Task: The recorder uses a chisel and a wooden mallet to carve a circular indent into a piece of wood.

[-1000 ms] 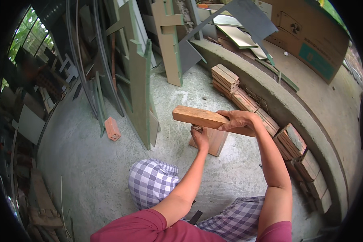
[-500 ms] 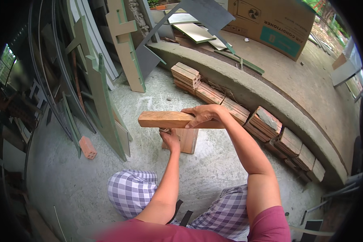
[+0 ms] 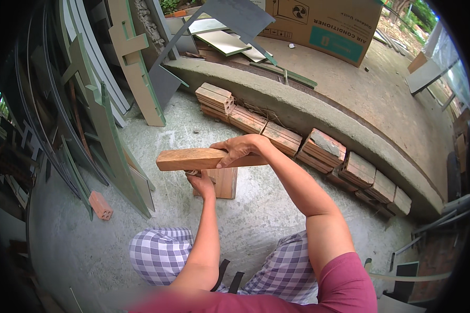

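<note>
A thick squared wooden beam [image 3: 185,160] lies level across in front of me. My right hand [image 3: 235,150] is closed round it, thumb on the near side and fingers over the top toward the far side. Below the beam's left half, my left hand [image 3: 201,182] is closed with fingers curled up; part of a small pale, ringed thing shows above them, too covered to name. Behind and under the beam is a flat wooden board [image 3: 225,183], its upper part hidden. Both forearms reach forward between my knees.
Hollow clay bricks [image 3: 248,121] line a low concrete ledge [image 3: 256,86] ahead. A loose brick [image 3: 100,205] lies on the concrete floor [image 3: 125,193] at left. Cut board panels [image 3: 136,68] lean on the left. A large cardboard box [image 3: 324,23] stands beyond the ledge.
The whole view has swung slightly, so the floor, bricks and beam appear further left. Both hands keep much the same hold, and the beam stays above the board.
</note>
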{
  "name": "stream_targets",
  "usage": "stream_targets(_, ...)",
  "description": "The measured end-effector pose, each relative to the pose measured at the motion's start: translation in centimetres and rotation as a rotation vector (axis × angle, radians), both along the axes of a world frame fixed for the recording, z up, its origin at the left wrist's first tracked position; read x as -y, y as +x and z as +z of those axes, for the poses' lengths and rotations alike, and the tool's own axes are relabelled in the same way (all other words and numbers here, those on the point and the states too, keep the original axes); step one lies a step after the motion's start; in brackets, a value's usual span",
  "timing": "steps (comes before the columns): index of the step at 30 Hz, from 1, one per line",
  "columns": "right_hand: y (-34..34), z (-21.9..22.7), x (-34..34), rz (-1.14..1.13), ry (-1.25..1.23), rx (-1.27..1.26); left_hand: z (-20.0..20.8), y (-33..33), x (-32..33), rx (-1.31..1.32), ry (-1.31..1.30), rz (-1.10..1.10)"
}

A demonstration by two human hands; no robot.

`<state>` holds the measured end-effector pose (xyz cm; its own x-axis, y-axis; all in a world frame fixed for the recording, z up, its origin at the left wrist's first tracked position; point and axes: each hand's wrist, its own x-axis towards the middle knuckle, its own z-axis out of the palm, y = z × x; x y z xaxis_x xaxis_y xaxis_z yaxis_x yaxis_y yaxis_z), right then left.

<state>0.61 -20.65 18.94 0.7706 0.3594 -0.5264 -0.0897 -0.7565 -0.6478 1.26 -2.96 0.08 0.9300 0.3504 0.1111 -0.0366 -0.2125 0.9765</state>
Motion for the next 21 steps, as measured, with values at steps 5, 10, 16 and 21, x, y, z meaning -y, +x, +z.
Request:
stream_targets(5,1.0,0.0,-1.8,0.041,0.104,-0.007,-1.6,1.0,-2.3,0.048,-0.017,-0.015)
stream_targets(10,-0.7,-1.0,0.7,0.019,0.178,0.057,-1.8,-0.2,1.5,-0.009,0.028,-0.01)
stream_targets(16,-1.0,0.7,-1.9,-0.041,0.127,0.18,-1.2,-0.7,0.0,-0.134,0.065,0.019)
stream_targets(21,-1.7,3.4,-3.7,-0.082,0.071,0.354,-0.3,-0.6,-0.5,-0.068,0.099,0.013)
